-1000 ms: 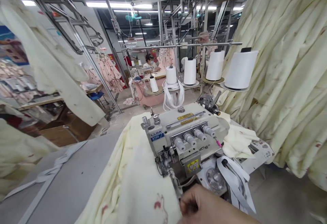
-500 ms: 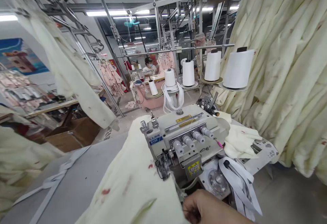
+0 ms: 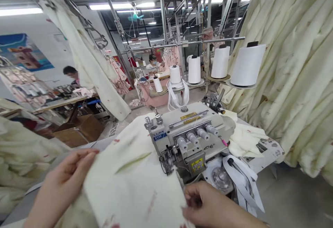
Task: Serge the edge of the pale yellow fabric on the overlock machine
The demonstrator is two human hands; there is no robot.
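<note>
A pale yellow printed fabric piece [image 3: 130, 183] lies spread in front of an overlock sewing machine [image 3: 187, 127], its far part running past the machine's left side. My left hand [image 3: 69, 174] pinches the fabric's left edge between thumb and fingers. At the right edge, just below the needle area, my right hand [image 3: 199, 200] is closed on the same fabric with curled fingers. The presser foot region [image 3: 168, 162] sits at the fabric's right border; the needle itself is too small to make out.
White thread cones [image 3: 247, 65] stand on a rack behind the machine. White elastic bands [image 3: 241, 179] hang at its right. Pale yellow garments [image 3: 291, 82] hang thickly on the right, another [image 3: 85, 58] on the left. A cardboard box [image 3: 80, 131] and a co-worker [image 3: 71, 75] are farther left.
My left hand has come into view, holding the fabric's left edge. The fabric has advanced away from me past the machine. My right hand remains at the right edge.
</note>
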